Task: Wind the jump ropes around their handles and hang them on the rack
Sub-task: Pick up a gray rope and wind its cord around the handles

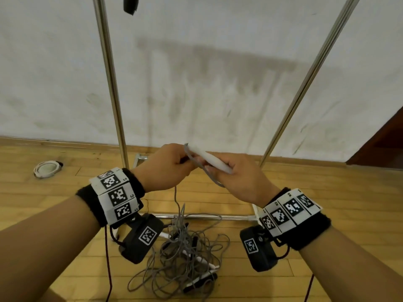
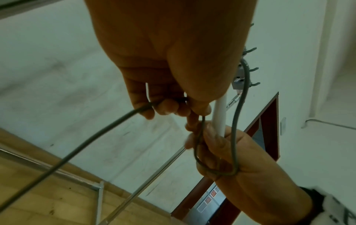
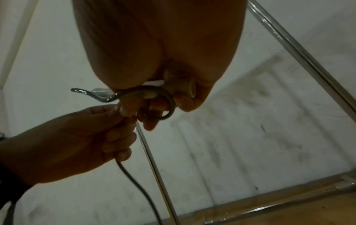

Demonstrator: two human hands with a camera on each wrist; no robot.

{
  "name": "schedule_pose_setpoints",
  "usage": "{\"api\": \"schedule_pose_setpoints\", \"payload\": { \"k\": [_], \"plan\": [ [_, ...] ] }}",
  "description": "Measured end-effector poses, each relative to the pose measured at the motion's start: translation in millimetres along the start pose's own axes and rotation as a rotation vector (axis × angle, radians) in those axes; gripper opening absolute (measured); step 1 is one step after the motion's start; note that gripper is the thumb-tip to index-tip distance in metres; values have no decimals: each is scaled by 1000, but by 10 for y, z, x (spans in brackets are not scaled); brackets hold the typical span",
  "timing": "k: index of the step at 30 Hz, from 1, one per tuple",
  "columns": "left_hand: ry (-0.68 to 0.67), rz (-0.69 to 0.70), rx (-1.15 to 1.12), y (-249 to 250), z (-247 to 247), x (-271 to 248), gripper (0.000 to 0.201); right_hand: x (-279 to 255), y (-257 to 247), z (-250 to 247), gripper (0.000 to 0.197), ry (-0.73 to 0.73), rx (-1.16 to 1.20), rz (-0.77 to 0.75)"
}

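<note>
My right hand [image 1: 226, 171] grips a white jump-rope handle [image 1: 209, 159] at chest height, in front of the metal rack [image 1: 109, 83]. Its grey rope [image 1: 202, 168] loops once over my right hand. My left hand [image 1: 174, 164] pinches the same rope just left of the handle. In the left wrist view the white handle [image 2: 219, 115] stands between both hands, and the grey rope [image 2: 236, 121] loops around my right hand [image 2: 231, 159]. In the right wrist view the rope [image 3: 154, 94] curls past the handle's end [image 3: 190, 89]. From my left hand [image 3: 77, 137] the rope hangs to a tangled pile [image 1: 185, 253] on the floor.
The rack's two uprights [image 1: 305, 83] rise against a scuffed white wall, and its base bar [image 1: 207, 217] lies on the wooden floor. A coiled white rope [image 1: 46, 168] lies on the floor at left. Hooks [image 2: 250, 68] show high on the rack. A dark doorway [image 1: 381, 140] is at right.
</note>
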State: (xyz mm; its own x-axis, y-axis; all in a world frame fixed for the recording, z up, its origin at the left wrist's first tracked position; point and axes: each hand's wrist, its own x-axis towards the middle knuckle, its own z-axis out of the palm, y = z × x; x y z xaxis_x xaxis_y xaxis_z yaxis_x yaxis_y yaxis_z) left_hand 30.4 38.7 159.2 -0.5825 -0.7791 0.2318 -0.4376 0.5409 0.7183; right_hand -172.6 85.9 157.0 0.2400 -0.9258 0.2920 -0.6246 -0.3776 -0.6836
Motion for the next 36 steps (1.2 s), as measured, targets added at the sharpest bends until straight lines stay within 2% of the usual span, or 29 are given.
{"api": "schedule_pose_setpoints", "payload": {
  "k": [3, 7, 12, 14, 18, 21, 23, 26, 29, 32, 34, 36],
  "plan": [
    [-46, 3, 3, -110, 54, -6, 21, 10, 49, 18, 10, 9, -57, 36],
    [-189, -76, 68, -309, 98, -23, 22, 64, 119, -148, 31, 187, -107, 63],
    [-414, -230, 186, -517, 156, -85, 27, 28, 138, -342, 23, 280, -110, 99],
    [-460, -279, 190, -571, 169, -116, 28, 16, 143, -419, 23, 330, -99, 99],
    [-397, -309, 141, -585, 139, -110, 32, -11, 245, -534, 24, 390, -73, 136],
    [-303, -283, 202, -552, 119, -83, 33, -21, 405, -575, 28, 406, -91, 254],
    [-267, -252, 265, -512, 120, -72, 33, -38, 521, -591, 20, 384, -177, 340],
    [-241, -239, 296, -442, 142, -60, 31, -63, 636, -585, 18, 398, -272, 416],
    [-260, -230, 380, -334, 198, -50, 33, -53, 643, -546, 15, 480, -198, 437],
    [-317, -171, 475, -180, 268, -56, 35, -40, 539, -445, 10, 494, -117, 391],
    [-334, -127, 452, -78, 298, -60, 36, -50, 411, -321, 19, 376, -123, 274],
    [-302, -87, 382, -8, 308, -44, 36, -66, 298, -184, 15, 245, -125, 161]
  ]
}}
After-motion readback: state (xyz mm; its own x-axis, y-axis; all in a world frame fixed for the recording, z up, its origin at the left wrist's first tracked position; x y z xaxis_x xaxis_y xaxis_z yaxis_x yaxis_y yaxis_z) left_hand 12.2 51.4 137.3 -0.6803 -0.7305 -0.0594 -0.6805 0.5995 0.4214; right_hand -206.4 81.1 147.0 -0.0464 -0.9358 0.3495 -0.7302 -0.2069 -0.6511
